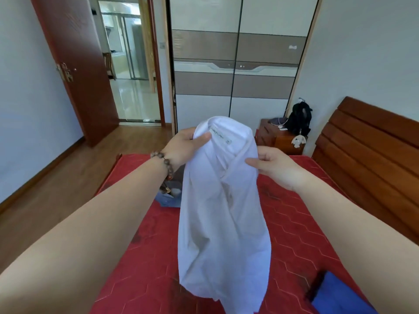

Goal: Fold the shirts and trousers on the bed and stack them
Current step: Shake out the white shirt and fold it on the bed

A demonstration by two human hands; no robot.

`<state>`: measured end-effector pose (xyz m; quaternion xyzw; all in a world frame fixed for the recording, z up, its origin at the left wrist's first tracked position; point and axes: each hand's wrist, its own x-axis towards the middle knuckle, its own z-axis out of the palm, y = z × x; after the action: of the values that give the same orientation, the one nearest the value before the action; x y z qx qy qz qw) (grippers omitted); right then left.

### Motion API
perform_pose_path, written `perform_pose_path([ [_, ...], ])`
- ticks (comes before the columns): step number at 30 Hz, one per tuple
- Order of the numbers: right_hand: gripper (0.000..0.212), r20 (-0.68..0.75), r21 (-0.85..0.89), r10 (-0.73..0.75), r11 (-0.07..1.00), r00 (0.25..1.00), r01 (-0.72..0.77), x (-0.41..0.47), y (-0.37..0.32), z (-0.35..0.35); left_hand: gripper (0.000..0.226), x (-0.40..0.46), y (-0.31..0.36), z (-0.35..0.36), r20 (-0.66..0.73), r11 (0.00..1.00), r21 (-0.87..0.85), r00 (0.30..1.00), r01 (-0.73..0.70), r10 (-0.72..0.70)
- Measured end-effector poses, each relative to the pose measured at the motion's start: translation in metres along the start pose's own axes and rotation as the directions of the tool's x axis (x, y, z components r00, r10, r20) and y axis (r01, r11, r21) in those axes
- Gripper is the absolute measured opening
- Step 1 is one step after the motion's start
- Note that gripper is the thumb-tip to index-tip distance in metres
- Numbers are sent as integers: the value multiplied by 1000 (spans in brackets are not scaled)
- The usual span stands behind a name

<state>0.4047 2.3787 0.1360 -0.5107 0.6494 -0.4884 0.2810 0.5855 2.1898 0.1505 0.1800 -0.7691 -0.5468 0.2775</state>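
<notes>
Red quilted bed (294,223) fills the near ground, wardrobe (238,64) and open door (74,71) beyond; we find the white shirt (223,211) lifted above it, hanging limp and unfolded; the left hand (183,150) pinches the collar on the left, thumb over the cloth; the right hand (272,166) grips the collar edge on the right, fingers curled. We judge the task early: this shirt is not yet laid flat, and no finished stack is visible. A bluish garment (169,198) lies largely hidden behind the shirt and left arm; a blue item (340,293), near right, is cut off by the frame; we cannot identify either.
</notes>
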Motion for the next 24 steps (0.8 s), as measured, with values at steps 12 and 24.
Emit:
perform_pose_path([
  [12,30,-148,-474,-203,874,968,111,9,-43,-22,28,11,-14,-15,316,868,479,948,-132,-30],
  [24,36,-305,-280,-16,957,952,-73,-39,-58,-61,19,21,-5,19,223,999,-35,975,3,5],
])
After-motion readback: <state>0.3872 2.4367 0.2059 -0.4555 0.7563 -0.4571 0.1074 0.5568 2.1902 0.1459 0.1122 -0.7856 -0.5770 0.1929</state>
